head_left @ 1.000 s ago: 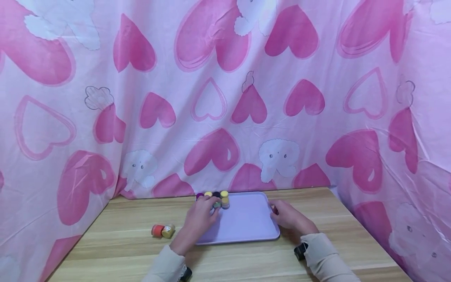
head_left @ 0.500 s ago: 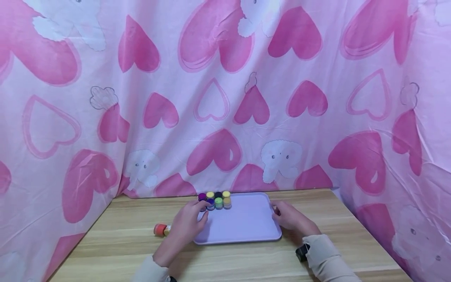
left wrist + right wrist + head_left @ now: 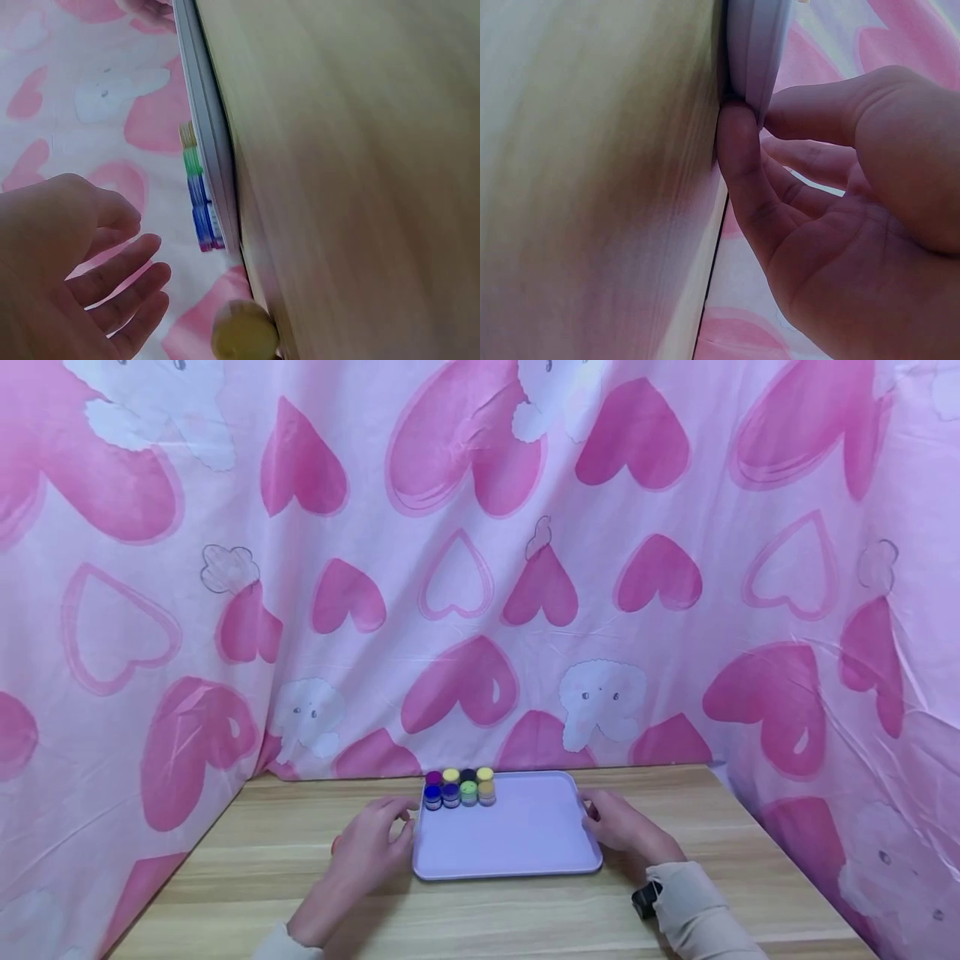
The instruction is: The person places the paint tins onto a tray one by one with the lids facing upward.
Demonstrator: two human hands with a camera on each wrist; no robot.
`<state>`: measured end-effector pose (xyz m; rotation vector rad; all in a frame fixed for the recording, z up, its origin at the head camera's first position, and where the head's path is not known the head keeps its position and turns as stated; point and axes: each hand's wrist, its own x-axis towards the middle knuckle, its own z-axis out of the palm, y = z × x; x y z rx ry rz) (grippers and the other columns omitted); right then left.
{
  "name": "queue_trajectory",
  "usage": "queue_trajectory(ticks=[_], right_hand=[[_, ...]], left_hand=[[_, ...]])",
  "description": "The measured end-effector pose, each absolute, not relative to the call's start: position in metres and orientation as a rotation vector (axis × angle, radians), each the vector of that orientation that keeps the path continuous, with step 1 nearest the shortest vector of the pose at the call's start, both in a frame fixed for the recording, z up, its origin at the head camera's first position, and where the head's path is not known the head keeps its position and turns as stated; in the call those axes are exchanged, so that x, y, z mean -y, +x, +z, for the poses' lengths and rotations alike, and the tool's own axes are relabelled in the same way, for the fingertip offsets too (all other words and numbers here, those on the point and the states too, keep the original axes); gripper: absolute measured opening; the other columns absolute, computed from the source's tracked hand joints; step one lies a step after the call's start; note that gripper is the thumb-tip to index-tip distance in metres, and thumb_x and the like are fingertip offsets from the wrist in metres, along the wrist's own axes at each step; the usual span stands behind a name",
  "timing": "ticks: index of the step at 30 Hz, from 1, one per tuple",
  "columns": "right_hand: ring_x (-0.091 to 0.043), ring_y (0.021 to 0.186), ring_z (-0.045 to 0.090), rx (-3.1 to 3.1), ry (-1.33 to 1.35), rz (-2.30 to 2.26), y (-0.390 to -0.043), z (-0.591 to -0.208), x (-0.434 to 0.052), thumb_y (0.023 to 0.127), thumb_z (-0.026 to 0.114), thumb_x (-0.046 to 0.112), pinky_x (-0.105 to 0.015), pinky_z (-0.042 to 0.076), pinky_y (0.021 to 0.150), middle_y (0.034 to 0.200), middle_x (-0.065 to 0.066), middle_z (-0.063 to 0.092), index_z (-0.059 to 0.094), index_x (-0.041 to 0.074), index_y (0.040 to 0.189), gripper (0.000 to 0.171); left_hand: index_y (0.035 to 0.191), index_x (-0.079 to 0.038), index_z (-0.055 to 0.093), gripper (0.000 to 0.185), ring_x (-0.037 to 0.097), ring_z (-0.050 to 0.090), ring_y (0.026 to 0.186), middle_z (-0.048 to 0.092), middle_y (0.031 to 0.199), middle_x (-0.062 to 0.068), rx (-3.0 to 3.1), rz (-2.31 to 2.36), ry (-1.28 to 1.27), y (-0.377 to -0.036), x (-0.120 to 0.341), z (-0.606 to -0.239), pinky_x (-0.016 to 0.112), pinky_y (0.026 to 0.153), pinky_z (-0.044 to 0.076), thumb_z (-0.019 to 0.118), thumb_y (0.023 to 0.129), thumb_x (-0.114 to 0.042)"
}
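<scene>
while my right hand (image 3: 618,827) pinches the lilac plastic tray's (image 3: 517,847) right rim to steady it, my left hand (image 3: 367,852) hovers loose-fingered, holding nothing, beside the small coloured paint pots (image 3: 459,787) clustered at its far-left corner.

Left hand (image 3: 372,843) — off the paint pots (image 3: 459,788), leftward.

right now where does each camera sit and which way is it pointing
Head: worn high, looks forward and down at the table; shows both hands, left hand and right hand, either side of the tray with little pots.
Left wrist: beside the left hand, looks along the table at the tray's edge; open fingers show.
Right wrist: by the right hand, close on its thumb at the tray rim.
All share the tray.
</scene>
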<state>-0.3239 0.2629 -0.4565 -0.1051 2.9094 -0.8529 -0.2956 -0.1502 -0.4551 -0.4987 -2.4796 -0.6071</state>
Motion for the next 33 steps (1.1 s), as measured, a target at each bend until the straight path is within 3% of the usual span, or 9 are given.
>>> queue_trajectory(ticks=[8, 13, 21, 28, 33], right_hand=[[-0.021, 0.099, 0.064, -2.915, -0.122, -0.845, -0.324, -0.457, -0.263, 0.104, 0.070, 0.010, -0.048, 0.063, 0.100, 0.117, -0.010, 0.072, 0.053, 0.004, 0.157, 0.056], [-0.021, 0.100, 0.064, -2.917, -0.119, -0.838, -0.325, -0.458, -0.264, 0.104, 0.070, 0.009, -0.048, 0.063, 0.099, 0.118, -0.010, 0.071, 0.052, 0.003, 0.157, 0.057], [-0.023, 0.105, 0.065, -2.922, -0.120, -0.840, -0.326, -0.460, -0.264, 0.104, 0.070, 0.009, -0.053, 0.061, 0.105, 0.126, -0.014, 0.071, 0.052, 0.001, 0.157, 0.056], [-0.022, 0.102, 0.064, -2.922, -0.114, -0.825, -0.326, -0.459, -0.264, 0.104, 0.070, 0.010, -0.051, 0.062, 0.103, 0.120, -0.011, 0.072, 0.053, 0.003, 0.157, 0.056], [-0.021, 0.101, 0.063, -2.914, -0.116, -0.837, -0.325, -0.458, -0.264, 0.104, 0.069, 0.011, -0.050, 0.062, 0.101, 0.118, -0.010, 0.071, 0.053, 0.003, 0.157, 0.056]], left_hand=[[0.115, -0.017, 0.079, 0.024, 0.020, 0.075, 0.096, 0.079, 0.105, 0.003, 2.606, -0.673, -0.396, -0.294, 0.178, -0.455, 0.038, 0.079, 0.066, 0.081, 0.092, -0.011], [0.116, -0.013, 0.079, 0.023, 0.024, 0.074, 0.101, 0.079, 0.107, 0.006, 2.641, -0.673, -0.368, -0.294, 0.192, -0.454, 0.045, 0.085, 0.065, 0.081, 0.093, -0.013], [0.109, -0.013, 0.080, 0.018, 0.012, 0.066, 0.084, 0.077, 0.102, 0.003, 2.690, -0.661, -0.400, -0.296, 0.200, -0.456, 0.038, 0.079, 0.061, 0.084, 0.091, -0.015], [0.106, -0.013, 0.081, 0.020, 0.030, 0.072, 0.096, 0.076, 0.093, 0.004, 2.679, -0.498, -0.403, -0.295, 0.202, -0.459, 0.051, 0.085, 0.062, 0.086, 0.088, -0.020], [0.105, -0.015, 0.080, 0.022, 0.027, 0.072, 0.094, 0.076, 0.093, 0.002, 2.767, -0.445, -0.372, -0.296, 0.204, -0.460, 0.051, 0.083, 0.062, 0.087, 0.087, -0.025]])
